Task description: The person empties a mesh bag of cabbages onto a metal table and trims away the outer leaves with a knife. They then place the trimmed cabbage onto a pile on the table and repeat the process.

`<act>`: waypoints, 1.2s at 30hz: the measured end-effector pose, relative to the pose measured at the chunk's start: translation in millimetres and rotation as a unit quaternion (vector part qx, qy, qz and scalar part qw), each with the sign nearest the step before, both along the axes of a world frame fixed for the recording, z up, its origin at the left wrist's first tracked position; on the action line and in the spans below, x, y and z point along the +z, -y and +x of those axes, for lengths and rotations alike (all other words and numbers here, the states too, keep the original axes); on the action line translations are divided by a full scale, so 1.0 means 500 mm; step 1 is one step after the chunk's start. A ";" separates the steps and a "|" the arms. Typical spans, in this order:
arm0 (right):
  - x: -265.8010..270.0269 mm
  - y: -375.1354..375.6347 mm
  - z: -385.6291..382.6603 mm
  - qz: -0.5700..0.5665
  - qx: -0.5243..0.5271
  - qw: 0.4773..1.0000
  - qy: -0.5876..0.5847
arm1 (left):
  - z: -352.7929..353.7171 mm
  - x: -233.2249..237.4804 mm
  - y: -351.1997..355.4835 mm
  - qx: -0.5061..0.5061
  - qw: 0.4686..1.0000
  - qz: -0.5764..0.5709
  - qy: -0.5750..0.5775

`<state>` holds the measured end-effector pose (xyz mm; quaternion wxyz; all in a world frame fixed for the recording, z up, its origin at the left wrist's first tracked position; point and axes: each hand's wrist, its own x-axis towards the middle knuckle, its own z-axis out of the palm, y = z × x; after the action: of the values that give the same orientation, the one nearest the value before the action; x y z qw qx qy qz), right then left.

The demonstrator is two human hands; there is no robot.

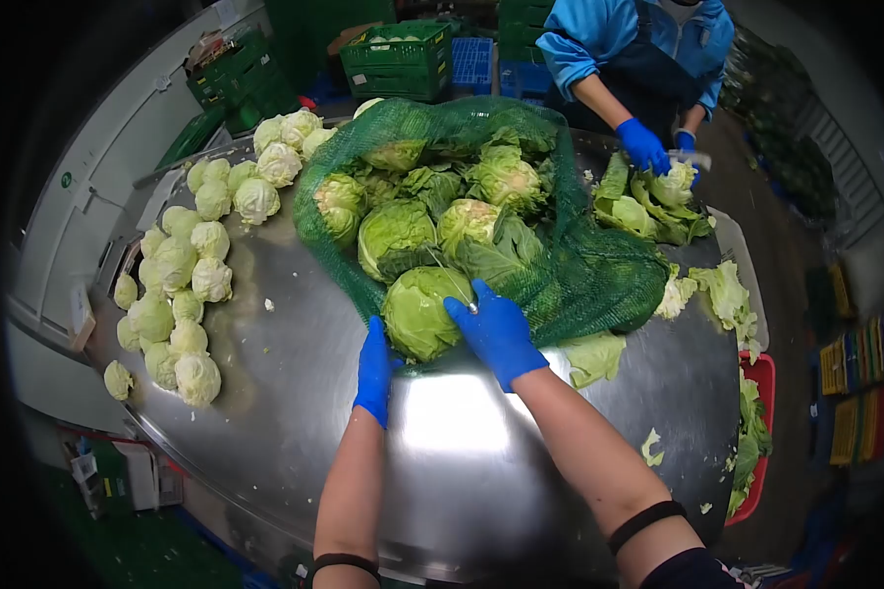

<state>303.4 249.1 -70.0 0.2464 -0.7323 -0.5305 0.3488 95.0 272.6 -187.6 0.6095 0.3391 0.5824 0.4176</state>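
Observation:
Both my hands wear blue gloves. Between them sits a smooth green cabbage (422, 312) at the front opening of a green net bag (599, 280). My left hand (374, 373) lies along its left side, fingers stretched upward. My right hand (493, 332) is at its right side, closed round a knife (472, 307) whose thin blade points up and left over the cabbage. Behind, more leafy cabbages (396, 236) lie in the net.
Trimmed pale cabbages (177, 263) cover the left of the metal table (295, 393). At the upper right a co-worker in blue gloves (643, 145) handles a cabbage. Loose leaves (725, 294) and a red bin (764, 393) are at the right; green crates (398, 64) stand behind.

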 end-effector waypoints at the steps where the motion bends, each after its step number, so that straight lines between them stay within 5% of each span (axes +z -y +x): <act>1: -0.029 -0.013 0.003 -0.003 0.002 1.000 0.000 | 0.003 0.016 -0.015 -0.018 0.998 -0.038 0.039; 3: -0.081 -0.019 0.013 0.037 -0.024 0.987 -0.156 | 0.019 0.015 -0.025 -0.016 0.995 -0.068 0.077; 5: -0.121 -0.013 0.026 0.053 -0.013 0.983 -0.175 | 0.033 -0.016 -0.020 -0.039 0.987 0.051 0.148; 8: -0.136 0.040 0.057 0.062 0.015 0.969 -0.241 | 0.016 -0.038 0.030 -0.027 0.992 0.052 0.113; 11: -0.100 0.136 0.088 -0.005 0.024 0.935 -0.354 | 0.021 0.064 0.136 -0.073 0.988 0.115 0.072; 13: -0.111 0.205 0.083 -0.061 0.009 0.905 -0.421 | 0.000 0.048 0.217 -0.070 0.987 0.105 0.101; 15: -0.145 0.259 0.062 -0.011 -0.090 0.883 -0.461 | -0.048 -0.033 0.305 -0.049 0.946 -0.021 0.319; 17: -0.143 0.304 0.045 -0.014 -0.144 0.832 -0.536 | -0.018 -0.035 0.372 0.033 0.946 -0.054 0.317; 18: -0.143 0.318 0.043 -0.013 -0.167 0.820 -0.548 | -0.008 -0.028 0.392 -0.131 0.982 0.133 -0.011; 19: -0.144 0.331 0.041 -0.011 -0.191 0.806 -0.560 | 0.001 -0.023 0.402 -0.135 0.981 0.136 -0.013; 21: -0.143 0.381 0.039 -0.002 -0.200 0.823 -0.532 | 0.032 0.018 0.444 0.017 0.931 0.066 0.358; 23: -0.126 0.445 0.056 0.016 -0.181 0.807 -0.561 | 0.065 0.112 0.466 0.001 0.928 0.098 0.358; 25: -0.114 0.526 0.069 0.028 -0.183 0.822 -0.538 | 0.078 0.150 0.501 -0.023 0.980 0.097 0.172; 28: -0.116 0.664 0.089 -0.022 -0.230 0.737 -0.635 | 0.085 0.188 0.551 -0.121 0.980 0.156 -0.029; 29: -0.133 0.710 0.100 -0.017 -0.243 0.734 -0.634 | 0.091 0.195 0.561 -0.192 0.948 0.208 -0.148; 33: -0.187 0.843 0.145 -0.084 -0.244 0.810 -0.527 | 0.173 0.202 0.590 -0.368 0.860 0.248 -0.251; 35: -0.204 0.886 0.171 -0.069 -0.248 0.940 -0.224 | 0.226 0.199 0.620 -0.397 0.851 0.251 -0.235; 36: -0.154 0.890 0.192 -0.065 -0.241 0.961 -0.116 | 0.246 0.199 0.630 -0.418 0.843 0.255 -0.222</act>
<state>399.2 -195.8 -147.1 0.3353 -0.8075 -0.2820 0.3950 218.2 -42.3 -88.0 0.4726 0.7773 0.3787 0.1705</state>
